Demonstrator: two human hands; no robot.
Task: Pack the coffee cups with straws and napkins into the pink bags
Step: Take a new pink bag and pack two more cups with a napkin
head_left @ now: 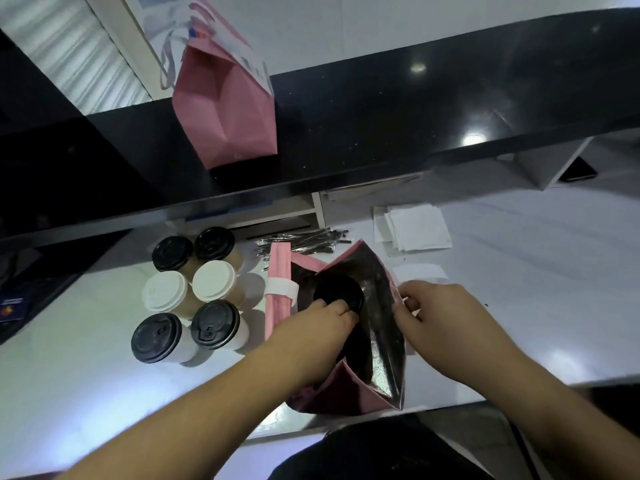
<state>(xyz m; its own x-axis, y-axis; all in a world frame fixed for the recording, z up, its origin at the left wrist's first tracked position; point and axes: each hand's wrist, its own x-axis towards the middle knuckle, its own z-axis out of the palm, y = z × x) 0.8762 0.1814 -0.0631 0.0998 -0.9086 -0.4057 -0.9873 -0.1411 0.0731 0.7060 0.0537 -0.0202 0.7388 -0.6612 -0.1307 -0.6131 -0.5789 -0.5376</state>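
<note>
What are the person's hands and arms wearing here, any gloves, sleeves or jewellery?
Nothing that shows: the left hand and right hand are bare, with no gloves, rings, watch or bracelet visible. Both forearms are bare right down to the frame edge, so no sleeves reach into view. A dark garment shows at the bottom of the picture.

Both forearms bare to the frame edge, no sleeves in view. Left hand and right hand bare: no gloves, rings, watch or wristband visible. Dark, black-looking garment at lower frame edge; detail unclear.
</note>
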